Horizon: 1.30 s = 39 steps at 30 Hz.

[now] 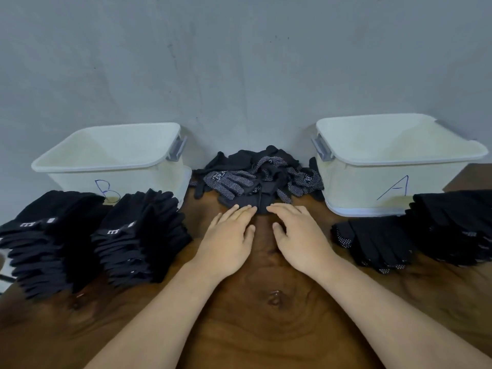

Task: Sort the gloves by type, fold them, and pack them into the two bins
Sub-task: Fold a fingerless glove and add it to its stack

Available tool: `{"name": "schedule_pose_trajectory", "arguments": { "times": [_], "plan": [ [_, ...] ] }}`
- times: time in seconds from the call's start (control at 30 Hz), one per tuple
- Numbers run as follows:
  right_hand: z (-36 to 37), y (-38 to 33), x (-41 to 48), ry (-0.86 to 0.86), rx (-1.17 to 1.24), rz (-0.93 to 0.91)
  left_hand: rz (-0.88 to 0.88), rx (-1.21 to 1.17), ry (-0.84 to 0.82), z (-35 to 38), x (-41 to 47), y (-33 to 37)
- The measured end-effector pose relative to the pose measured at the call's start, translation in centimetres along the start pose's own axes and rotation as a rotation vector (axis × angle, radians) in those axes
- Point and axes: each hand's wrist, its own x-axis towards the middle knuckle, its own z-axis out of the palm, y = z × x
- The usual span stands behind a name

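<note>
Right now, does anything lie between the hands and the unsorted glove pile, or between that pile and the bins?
Nothing visible. The left hand and right hand touch the glove pile. Bin B and bin A flank it, open-topped; folded stacks lie aside.

Bare forearms (pixel 165 302) — left hand (pixel 227 238), right hand (pixel 302 237) bare too; fingers (pixel 239 209) short-nailed.

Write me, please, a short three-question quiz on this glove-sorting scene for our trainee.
1. True or false: bin B stands on the person's right.
2. The stacked dotted gloves lie in front of: (a) bin A, (b) bin B, (c) neither bin.
3. What do the left hand and right hand touch with straight fingers?
Key: 1 false, bin B is on the left; 2 a; 3 the near edge of the unsorted pile.
</note>
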Motion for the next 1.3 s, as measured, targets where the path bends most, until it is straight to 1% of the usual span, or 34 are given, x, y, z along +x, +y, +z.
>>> {"name": "schedule_pose_trajectory", "arguments": {
  "times": [0.13,0.23,0.37,0.57,0.67,0.73,0.8,0.87,0.93,1.03,1.07,1.13,1.23,1.3],
  "plan": [
    [-0.1,0.3,-0.4,0.039,0.063,-0.017,0.021,0.021,0.099,0.2,-0.4,0.0],
    [-0.1,0.4,-0.2,0.076,0.063,-0.021,0.022,0.004,0.144,0.1,-0.9,0.3],
    [0.2,0.4,0.1,0.087,-0.015,-0.041,-0.028,-0.059,0.159,-0.2,-2.0,0.2],
    [0.3,0.7,0.2,0.075,-0.048,0.016,-0.088,-0.142,0.197,-1.1,-3.9,-0.6],
    [0.2,0.6,-0.1,0.102,-0.081,0.017,-0.126,-0.098,0.187,-1.4,-4.4,-1.0],
    [0.0,0.5,-0.2,0.118,-0.115,-0.01,-0.094,-0.018,0.226,-1.6,-4.7,-1.0],
    [0.0,0.4,-0.2,0.098,-0.125,-0.052,-0.022,0.003,0.246,-1.7,-4.6,-0.6],
    [0.0,0.3,-0.1,0.073,-0.161,-0.07,0.067,-0.068,0.192,-1.5,-4.6,-0.3],
    [-0.1,0.4,0.2,0.1,-0.223,-0.076,0.104,-0.131,0.088,-1.1,-4.5,-0.3],
    [-0.8,0.4,0.5,0.144,-0.263,-0.078,0.117,-0.098,0.021,-0.6,-4.4,-0.7],
    [-1.2,0.1,0.5,0.144,-0.241,-0.087,0.107,-0.093,-0.008,-0.6,-4.5,-0.7],
    [-2.4,-1.1,0.7,0.138,-0.108,-0.067,0.099,-0.076,-0.07,-0.7,-4.5,-0.7],
    [-4.2,-3.3,2.4,0.157,0.059,-0.031,0.142,-0.032,-0.138,-1.1,-4.8,-0.1],
    [-5.1,-4.7,4.3,0.133,0.152,-0.031,0.164,-0.052,-0.177,-1.4,-5.1,0.4]
  ]
}}
